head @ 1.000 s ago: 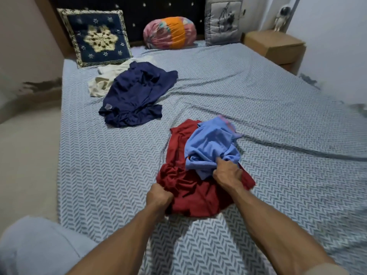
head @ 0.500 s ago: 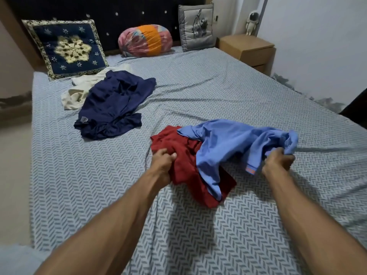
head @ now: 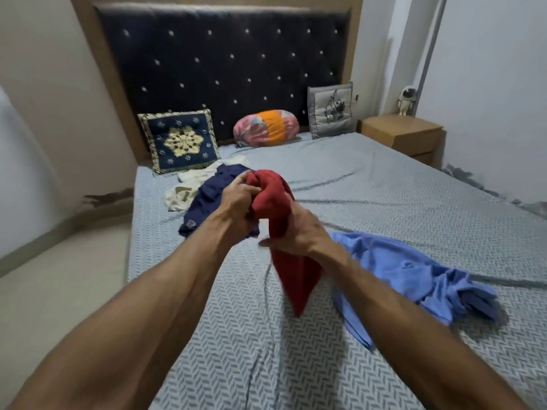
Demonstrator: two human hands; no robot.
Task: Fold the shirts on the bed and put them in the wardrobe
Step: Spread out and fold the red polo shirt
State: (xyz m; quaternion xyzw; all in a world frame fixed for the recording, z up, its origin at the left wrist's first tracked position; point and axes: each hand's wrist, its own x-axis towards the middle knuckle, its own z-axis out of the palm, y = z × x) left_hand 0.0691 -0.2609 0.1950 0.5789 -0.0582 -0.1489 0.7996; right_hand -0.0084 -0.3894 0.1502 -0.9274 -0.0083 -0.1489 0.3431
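Overhead, patterned grey bed (head: 370, 202), tufted dark headboard (head: 225, 63), wooden nightstand (head: 402, 134)

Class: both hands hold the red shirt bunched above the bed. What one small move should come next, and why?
Probably draw the hands apart to open the red shirt out. The left hand and right hand grip it close together, so it hangs as a crumpled bunch, its tip just above the bed, too bunched to fold.

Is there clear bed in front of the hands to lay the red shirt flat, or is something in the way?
Partly blocked. The red shirt, gripped by the left hand and right hand, hangs above bare sheet, but the light blue shirt sprawls just right and the navy shirt lies behind left.
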